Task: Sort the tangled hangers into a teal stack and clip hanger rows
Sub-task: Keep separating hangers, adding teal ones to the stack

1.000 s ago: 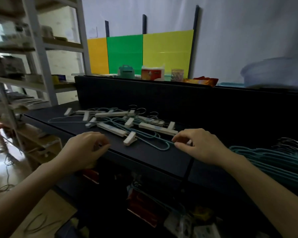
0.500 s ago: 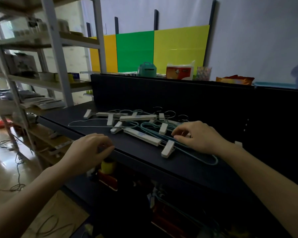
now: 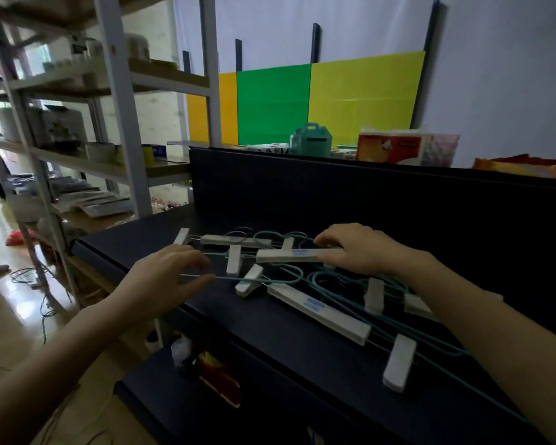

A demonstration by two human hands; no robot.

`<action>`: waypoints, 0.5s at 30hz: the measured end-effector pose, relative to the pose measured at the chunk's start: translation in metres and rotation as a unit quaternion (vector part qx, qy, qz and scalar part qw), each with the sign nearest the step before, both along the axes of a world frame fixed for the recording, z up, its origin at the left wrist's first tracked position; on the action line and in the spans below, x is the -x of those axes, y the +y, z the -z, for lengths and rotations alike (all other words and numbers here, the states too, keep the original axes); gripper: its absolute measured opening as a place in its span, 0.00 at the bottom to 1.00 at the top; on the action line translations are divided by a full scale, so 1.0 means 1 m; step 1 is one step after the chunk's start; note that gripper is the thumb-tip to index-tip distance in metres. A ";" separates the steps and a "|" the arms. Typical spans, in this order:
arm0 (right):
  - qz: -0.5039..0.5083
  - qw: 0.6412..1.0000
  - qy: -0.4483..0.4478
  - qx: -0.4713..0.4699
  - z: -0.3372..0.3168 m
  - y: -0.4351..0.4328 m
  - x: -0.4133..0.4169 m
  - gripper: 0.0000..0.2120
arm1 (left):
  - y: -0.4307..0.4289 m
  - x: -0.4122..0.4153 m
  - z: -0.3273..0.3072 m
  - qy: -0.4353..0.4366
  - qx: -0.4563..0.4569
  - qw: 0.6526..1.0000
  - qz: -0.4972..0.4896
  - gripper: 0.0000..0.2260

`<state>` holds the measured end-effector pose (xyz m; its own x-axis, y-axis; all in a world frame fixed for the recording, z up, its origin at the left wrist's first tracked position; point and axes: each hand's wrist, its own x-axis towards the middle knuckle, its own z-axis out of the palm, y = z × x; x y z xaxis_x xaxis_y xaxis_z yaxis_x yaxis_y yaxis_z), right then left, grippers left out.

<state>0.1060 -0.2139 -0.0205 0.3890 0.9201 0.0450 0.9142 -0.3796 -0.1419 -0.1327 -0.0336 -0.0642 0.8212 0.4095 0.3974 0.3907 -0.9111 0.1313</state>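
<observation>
Left hand (image 3: 169, 279) around teal hanger (image 3: 228, 279) at table (image 3: 238, 316) edge; right hand (image 3: 361, 248) around clip hanger (image 3: 289, 255).

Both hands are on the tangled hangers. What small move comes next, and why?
Probably the left hand should ease the thin teal wire hanger leftward while the right hand holds the white clip hanger bar, because that wire crosses a small white clip.

The left hand (image 3: 167, 277) reaches in from 7 o'clock on a bare forearm, palm down, with thumb and curled fingertips pinching a teal wire (image 3: 225, 279). The right hand (image 3: 360, 248) comes in from 4 o'clock, its fingers pointing to 9 o'clock and curled round a white bar (image 3: 289, 255).
</observation>
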 end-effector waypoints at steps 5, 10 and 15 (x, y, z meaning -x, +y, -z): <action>-0.004 0.996 -0.037 0.084 0.010 0.030 -0.016 0.20 | 0.038 -0.005 0.011 0.017 0.048 0.999 0.012 0.46; 0.005 0.994 -0.042 0.103 0.018 0.046 -0.022 0.18 | 0.064 -0.011 0.019 0.078 0.076 0.994 0.015 0.55; 0.013 0.996 0.006 0.083 0.016 0.050 -0.026 0.16 | 0.089 -0.018 0.021 0.139 0.099 0.984 0.049 0.58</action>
